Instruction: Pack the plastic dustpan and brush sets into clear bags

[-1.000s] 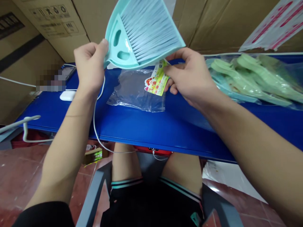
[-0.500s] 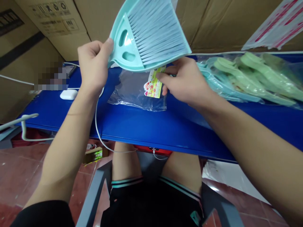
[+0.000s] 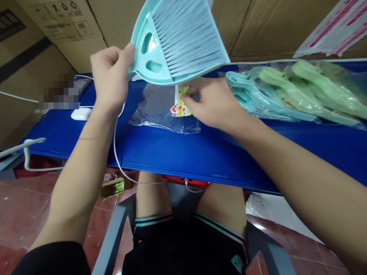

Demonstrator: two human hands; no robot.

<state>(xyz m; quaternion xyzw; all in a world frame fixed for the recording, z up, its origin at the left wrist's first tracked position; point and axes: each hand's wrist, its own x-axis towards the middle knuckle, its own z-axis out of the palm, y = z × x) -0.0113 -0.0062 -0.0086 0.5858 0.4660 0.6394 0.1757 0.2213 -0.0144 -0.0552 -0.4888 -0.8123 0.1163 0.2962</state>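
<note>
My left hand [image 3: 110, 74] is closed round the handle end of a light-blue dustpan [image 3: 179, 81], holding it raised and tilted above the table. A small brush [image 3: 189, 38] with grey-blue bristles lies nested in the pan. Below the pan's lower edge, my right hand [image 3: 213, 101] pinches a colourful printed card label [image 3: 181, 105] between thumb and fingers; its fingertips are partly hidden. Under the label a clear plastic bag [image 3: 160, 109] lies flat on the blue table [image 3: 172, 152].
Several bagged blue and green dustpan sets [image 3: 298, 91] lie at the table's right. A white earbud case [image 3: 81, 114] and a white cable [image 3: 115, 137] are on the left. Cardboard boxes [image 3: 114, 23] stand along the back. A chair armrest [image 3: 113, 233] flanks my legs.
My right hand has moved slightly left with the label, which now shows less below the pan. The dustpan and brush have shifted a little left in my left hand.
</note>
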